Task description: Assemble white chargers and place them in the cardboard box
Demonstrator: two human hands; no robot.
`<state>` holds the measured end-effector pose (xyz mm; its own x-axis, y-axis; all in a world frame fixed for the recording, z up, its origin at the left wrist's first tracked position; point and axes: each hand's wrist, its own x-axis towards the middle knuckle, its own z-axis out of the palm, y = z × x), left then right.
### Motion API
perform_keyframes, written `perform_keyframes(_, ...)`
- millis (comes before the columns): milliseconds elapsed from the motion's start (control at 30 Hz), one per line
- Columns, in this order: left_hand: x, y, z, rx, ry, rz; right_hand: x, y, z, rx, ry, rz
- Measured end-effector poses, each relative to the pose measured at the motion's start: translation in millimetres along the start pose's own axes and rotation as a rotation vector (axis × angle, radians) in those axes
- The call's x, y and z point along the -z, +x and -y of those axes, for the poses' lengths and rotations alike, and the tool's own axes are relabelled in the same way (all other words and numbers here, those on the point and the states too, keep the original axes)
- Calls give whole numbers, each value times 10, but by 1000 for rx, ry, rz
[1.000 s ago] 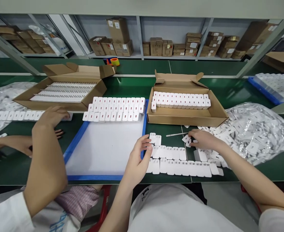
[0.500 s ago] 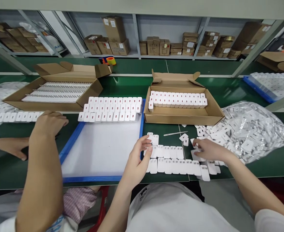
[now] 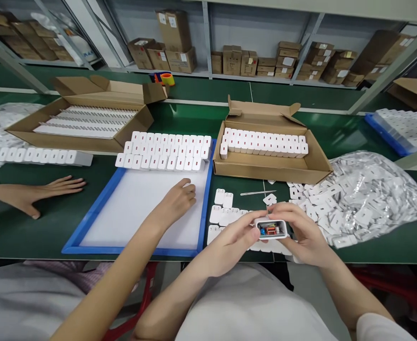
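Note:
Both of my hands hold a small white plastic case (image 3: 271, 235), tilted so its open end faces me. Red, blue and white electronic parts show inside it. My left hand (image 3: 230, 244) grips its left side, with the thumb near the rim. The fingers of my right hand (image 3: 306, 237) close around the right side and top. Beneath my hands, rows of white cases with metal contacts (image 3: 226, 216) lie on the green table, partly hidden. Tweezers (image 3: 258, 192) and a few loose white plates (image 3: 270, 199) are just beyond them.
A cardboard box (image 3: 272, 168) of white cases stands ahead, and a bag of white plates (image 3: 375, 199) lies right. Left is a blue-rimmed tray (image 3: 114, 184) with stacked cases (image 3: 164, 151). A co-worker's hand (image 3: 176, 201) is over it; their other hand (image 3: 45, 193) is farther left.
My hands have come together and now hold the white case; before, the left was open over the rows and the right was among the white plates. The co-worker's arm has swung right over the tray.

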<state>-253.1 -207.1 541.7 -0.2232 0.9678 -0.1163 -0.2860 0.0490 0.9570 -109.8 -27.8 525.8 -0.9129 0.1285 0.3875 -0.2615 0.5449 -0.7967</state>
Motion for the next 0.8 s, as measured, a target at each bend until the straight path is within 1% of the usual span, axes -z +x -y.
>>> perform_keyframes(100,1,4,-14,-6,45,-36,-17,22,7,90,-92,-18)
perform_keyframes(233,-3,12,-7,-56,89,-81,-55,39,13,148,-164,-37)
perform_keyframes(400,-41,25,-6,-59,72,-144,-107,46,93,257,-238,-126)
perform_keyframes(533,-55,24,-13,-52,106,-160,-120,62,189,261,-346,-138)
perform_keyframes(667,-47,3,0,-30,123,-172,-148,81,243,252,-373,-134)
perform_keyframes(800,-30,-21,15,-51,145,-163,-183,102,266,298,-391,-170)
